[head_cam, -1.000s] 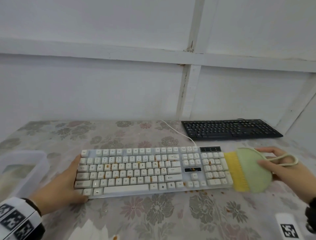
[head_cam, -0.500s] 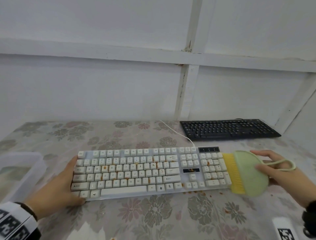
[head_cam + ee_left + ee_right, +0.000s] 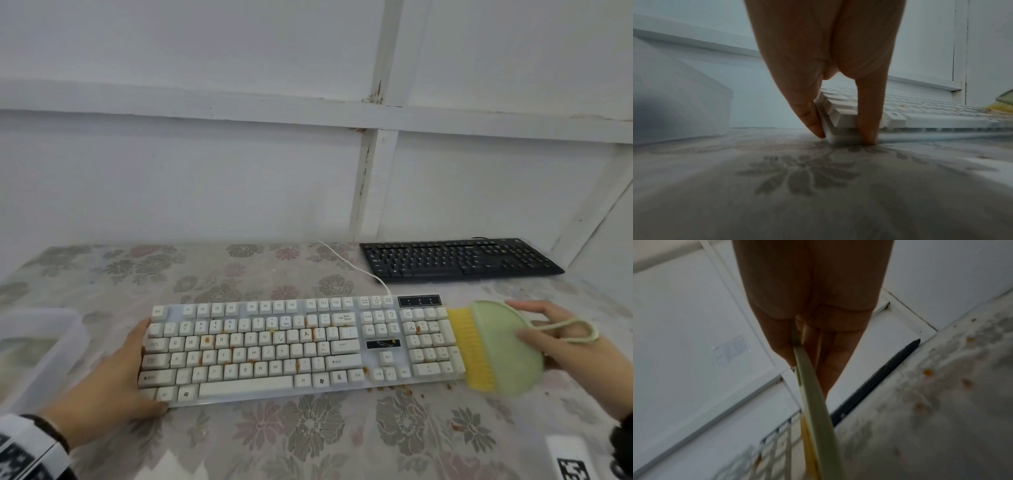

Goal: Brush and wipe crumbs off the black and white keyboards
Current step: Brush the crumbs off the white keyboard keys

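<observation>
Structurally, the table (image 3: 308,442) is the largest item: a flat top under a smooth floral cover that looks glossy and probably offers little friction, so anything on it is likely to slide when pushed.

White keyboard (image 3: 301,346): a long, rigid plastic slab lying flat near the front edge of the table, with raised, separate keycaps and orange-brown crumbs (image 3: 206,340) lodged on and between the keys. It should be light and stiff; judged from its length, a push at one end would pivot it. Hold it at an end edge, not on the keys. The left hand (image 3: 113,373) does this, with fingers and thumb clamped on the near-left corner; the left wrist view shows one fingertip on the end face and another on the front edge, both reaching down to the cover.

Black keyboard (image 3: 459,260): same rigid, low form, lying at the back right against the wall, well apart from the white one. No hand is on it.

Clear plastic container (image 3: 41,346): thin-walled, translucent, just left of the left hand.

Brush (image 3: 496,346): a pale green, half-round back with a band of short yellow bristles, probably flexible, set against the right end of the white keyboard. It should weigh very little. The right hand (image 3: 575,353) grasps the rounded back edge, thumb above and fingers beneath, beside the cord loop (image 3: 568,330) at the rear.

Loose crumbs (image 3: 400,389) lie on the cover along the front right of the white keyboard.
</observation>
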